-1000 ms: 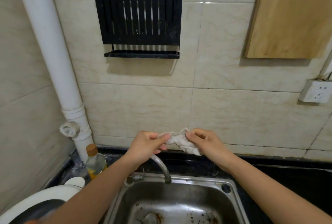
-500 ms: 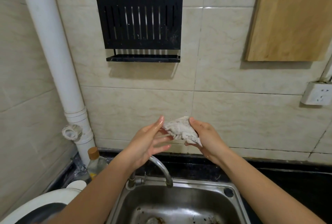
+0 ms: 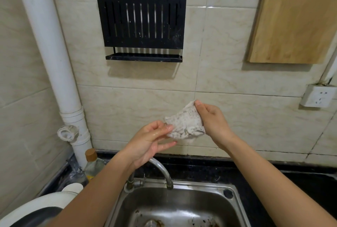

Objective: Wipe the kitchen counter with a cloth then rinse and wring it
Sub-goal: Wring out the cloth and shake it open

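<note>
A small white speckled cloth (image 3: 184, 123) is held up in front of the tiled wall, above the steel sink (image 3: 235, 201). My right hand (image 3: 212, 120) pinches its upper right corner between thumb and fingers. My left hand (image 3: 151, 141), wet and shiny, pinches the cloth's lower left edge with thumb and fingertips, its other fingers spread. The cloth is partly spread between both hands. The curved tap (image 3: 162, 172) sits below my left hand, and no water stream is visible from it.
A black slatted rack (image 3: 142, 19) hangs on the wall above. A wooden board (image 3: 295, 17) hangs at upper right, a wall socket (image 3: 318, 96) below it. A white pipe (image 3: 49, 53) runs down the left. An oil bottle (image 3: 93, 164) and a white appliance (image 3: 42, 208) stand left of the sink. The dark counter (image 3: 300, 181) extends right.
The cloth was bunched between both hands; it has been raised and partly spread. My right hand moved up and right, and my left hand took hold of the lower edge.
</note>
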Demonstrator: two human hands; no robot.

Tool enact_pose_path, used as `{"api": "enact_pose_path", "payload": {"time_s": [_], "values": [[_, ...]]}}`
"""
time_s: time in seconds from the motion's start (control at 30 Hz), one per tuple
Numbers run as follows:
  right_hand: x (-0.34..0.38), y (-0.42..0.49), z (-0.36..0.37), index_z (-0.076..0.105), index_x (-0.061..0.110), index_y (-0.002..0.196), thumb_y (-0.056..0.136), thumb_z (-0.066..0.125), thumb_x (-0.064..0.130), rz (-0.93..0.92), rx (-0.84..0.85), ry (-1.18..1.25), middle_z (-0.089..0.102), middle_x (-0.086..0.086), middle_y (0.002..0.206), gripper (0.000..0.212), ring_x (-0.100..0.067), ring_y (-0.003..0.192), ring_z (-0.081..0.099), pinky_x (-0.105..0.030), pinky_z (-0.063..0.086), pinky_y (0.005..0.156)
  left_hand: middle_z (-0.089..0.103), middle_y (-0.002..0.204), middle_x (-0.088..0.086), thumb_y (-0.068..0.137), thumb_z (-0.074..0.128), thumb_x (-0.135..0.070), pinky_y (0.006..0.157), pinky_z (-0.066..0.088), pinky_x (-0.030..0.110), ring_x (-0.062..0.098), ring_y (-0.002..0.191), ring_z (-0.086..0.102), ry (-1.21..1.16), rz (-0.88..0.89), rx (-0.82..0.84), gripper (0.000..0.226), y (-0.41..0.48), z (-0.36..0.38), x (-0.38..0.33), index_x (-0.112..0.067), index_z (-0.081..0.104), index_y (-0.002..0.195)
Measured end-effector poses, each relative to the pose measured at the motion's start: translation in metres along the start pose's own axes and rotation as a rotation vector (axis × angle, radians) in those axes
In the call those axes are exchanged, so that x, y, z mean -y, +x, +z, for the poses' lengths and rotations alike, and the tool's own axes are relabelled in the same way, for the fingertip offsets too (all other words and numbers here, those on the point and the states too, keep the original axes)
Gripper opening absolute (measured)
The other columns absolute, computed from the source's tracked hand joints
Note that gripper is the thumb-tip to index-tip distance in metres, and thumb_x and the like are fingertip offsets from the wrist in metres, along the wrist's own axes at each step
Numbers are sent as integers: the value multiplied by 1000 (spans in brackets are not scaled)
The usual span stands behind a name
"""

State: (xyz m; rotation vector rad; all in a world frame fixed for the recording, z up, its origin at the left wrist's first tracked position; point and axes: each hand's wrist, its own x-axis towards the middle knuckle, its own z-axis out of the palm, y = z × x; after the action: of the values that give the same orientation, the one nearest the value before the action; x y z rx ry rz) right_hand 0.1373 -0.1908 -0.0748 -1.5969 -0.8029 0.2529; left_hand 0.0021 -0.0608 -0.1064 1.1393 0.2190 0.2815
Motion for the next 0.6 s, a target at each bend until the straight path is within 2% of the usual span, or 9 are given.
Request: {"api": "enact_pose_path", "payload": {"time_s": [0.07,0.13,0.17,0.2,0.33,0.43,0.5,0.6], "values": [[11,2,-2,66,-5,94,99,45,37,65,99,184,73,-15,84,47,-23,78,71,-30,58,71,69,105,14,77,67,-6,66,58,28,22,90,70,-108,25,29,16,-3,-1,-5,-10,51,77],[15,3,-1,63,-3,97,97,49,36,114,197,251,72,-18,91,42,-27,87,71,-36,57,80,69,107,14,76,69,-2,69,58,31,25,93,69,-98,1,102,27,-6,-2,-9,-6,57,100],[14,3,1,62,0,94,96,50,35,119,215,244,72,-16,88,38,-28,85,70,-36,57,79,69,107,14,73,68,0,70,58,32,25,95,68,-63,-23,129,39,-8,-1,-11,-4,57,110],[14,3,2,61,3,90,96,51,33,105,203,229,70,-12,81,33,-26,79,69,-34,56,74,70,106,13,72,69,1,71,58,33,24,95,68,1,-35,137,44,-9,-1,-12,-4,58,114],[9,2,8,55,10,83,98,51,29,-35,37,230,62,0,65,24,-13,63,61,-28,51,59,72,103,8,76,66,0,75,56,27,16,92,69,253,-51,105,32,-11,-2,-15,-3,64,108],[6,-1,16,57,12,81,99,50,30,-71,-108,301,62,3,64,26,-10,63,61,-26,52,58,72,106,9,69,70,-8,79,56,28,19,97,68,284,-45,108,40,-12,-7,-17,-3,65,108],[1,-1,21,56,13,79,99,49,31,-37,-199,368,63,2,67,28,-10,66,62,-27,52,61,71,108,8,74,68,-6,81,56,31,18,99,68,276,-35,87,34,-13,-7,-17,-4,65,108],[-7,-1,22,56,11,81,99,50,31,74,-180,498,67,-3,74,27,-13,70,64,-30,55,64,70,110,9,79,63,-3,83,56,34,19,103,66,161,-6,20,28,-8,-6,-15,-4,64,107]]}}
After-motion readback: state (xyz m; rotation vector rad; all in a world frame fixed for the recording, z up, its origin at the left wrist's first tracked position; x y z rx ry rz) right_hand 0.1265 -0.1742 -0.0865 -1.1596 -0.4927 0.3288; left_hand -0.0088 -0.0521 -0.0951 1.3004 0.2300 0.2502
